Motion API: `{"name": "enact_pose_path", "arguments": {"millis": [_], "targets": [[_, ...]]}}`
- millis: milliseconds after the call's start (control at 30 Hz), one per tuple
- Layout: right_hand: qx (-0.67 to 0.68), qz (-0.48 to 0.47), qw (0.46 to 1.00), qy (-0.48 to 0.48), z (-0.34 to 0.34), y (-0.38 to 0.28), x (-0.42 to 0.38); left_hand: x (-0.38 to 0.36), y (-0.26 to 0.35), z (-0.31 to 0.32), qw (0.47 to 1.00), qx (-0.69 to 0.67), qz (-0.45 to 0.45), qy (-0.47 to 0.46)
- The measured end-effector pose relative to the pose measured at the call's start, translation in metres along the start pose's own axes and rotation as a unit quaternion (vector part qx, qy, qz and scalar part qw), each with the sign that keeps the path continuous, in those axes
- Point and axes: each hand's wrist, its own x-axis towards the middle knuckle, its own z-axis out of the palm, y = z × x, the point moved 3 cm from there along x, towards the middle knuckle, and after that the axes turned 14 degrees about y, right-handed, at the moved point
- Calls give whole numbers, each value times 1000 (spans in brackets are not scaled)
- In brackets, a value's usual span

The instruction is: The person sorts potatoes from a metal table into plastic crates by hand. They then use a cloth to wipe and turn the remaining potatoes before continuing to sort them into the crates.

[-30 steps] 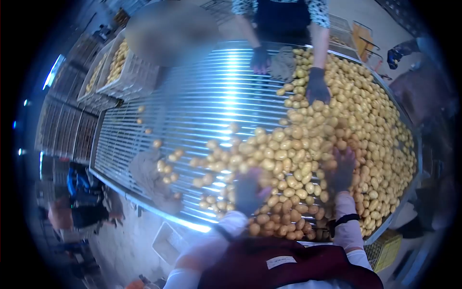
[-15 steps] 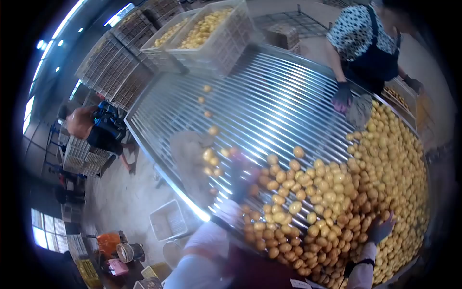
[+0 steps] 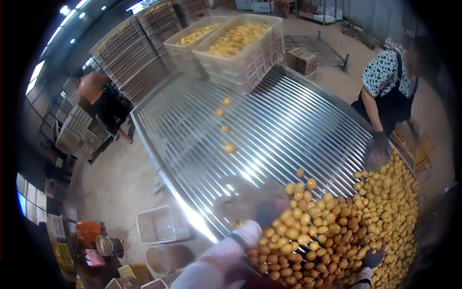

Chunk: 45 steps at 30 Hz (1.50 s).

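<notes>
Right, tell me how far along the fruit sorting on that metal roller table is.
Done: most small yellow round fruits sit heaped at the near end of the ribbed metal roller table. In hand: the gloved left hand and right hand rest at the heap. Left: four strays, plus full white plastic crates.

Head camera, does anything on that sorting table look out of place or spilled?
Mostly no. The fruit is heaped at the near end of the metal roller table, but four stray fruits sit alone in a line up the bare rollers, apart from the heap, below the filled crates. Nothing shows on the floor.
</notes>
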Motion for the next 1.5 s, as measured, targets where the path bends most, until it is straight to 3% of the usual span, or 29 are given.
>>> {"name": "enact_pose_path", "arguments": {"millis": [33, 67, 133, 200, 300, 367, 467, 533, 567, 667, 733, 833, 900, 1000, 1100, 1167, 1233, 1267, 1300, 1367, 1433, 1500], "targets": [[65, -20, 993, -94, -4, 1, 10, -23, 39, 17, 977, -183, -79, -79], [62, -11, 990, -130, -17, -5, 7, -32, 56, 10, 960, -253, -68, -98], [98, 11, 995, 26, 4, -5, -10, -35, 79, -26, 912, -386, -42, -133], [100, -100, 986, 92, -2, -11, -22, -31, 102, -78, 852, -500, -12, -153], [148, -197, 958, 144, -5, -37, -41, -23, 153, -167, 848, -510, 76, -119], [210, -220, 912, 274, -60, -91, -91, -15, 177, -231, 878, -455, 143, -44], [281, -307, 890, 187, -85, -146, -121, 11, 146, -323, 925, -279, 198, 166], [285, -320, 897, 110, -109, -181, -157, 27, 117, -357, 892, -351, 228, 171], [285, -327, 898, 71, -117, -193, -166, 41, 96, -367, 904, -298, 214, 222], [222, -371, 900, -61, -93, -204, -170, 91, 20, -355, 932, 56, 94, 347], [203, -367, 907, -41, -95, -212, -169, 115, -11, -325, 907, 264, 32, 326], [162, -358, 917, -65, -116, -217, -170, 153, -28, -311, 873, 411, -2, 264], [141, -342, 927, -69, -129, -231, -171, 182, -48, -322, 873, 421, 6, 245], [105, -364, 925, -28, -94, -220, -176, 241, -93, -364, 898, 329, 103, 275], [159, -344, 925, -15, -77, -212, -175, 326, -128, -393, 914, 213, 166, 304], [160, -323, 933, -18, -96, -231, -176, 384, -155, -391, 946, 108, 45, 303], [162, -308, 937, -21, -93, -231, -178, 436, -185, -368, 946, -4, -104, 308], [161, -303, 939, -25, -94, -237, -179, 457, -193, -350, 941, -21, -129, 311], [162, -297, 941, -24, -94, -240, -178, 461, -175, -325, 943, 76, -34, 323], [173, -286, 942, -23, -96, -247, -179, 464, -136, -273, 864, 295, 143, 382], [182, -278, 943, -25, -94, -251, -181, 454, -125, -223, 950, 140, 93, 262], [124, -277, 951, -50, -72, -245, -188, 390, -57, -184, 977, 102, 105, 158]]}}
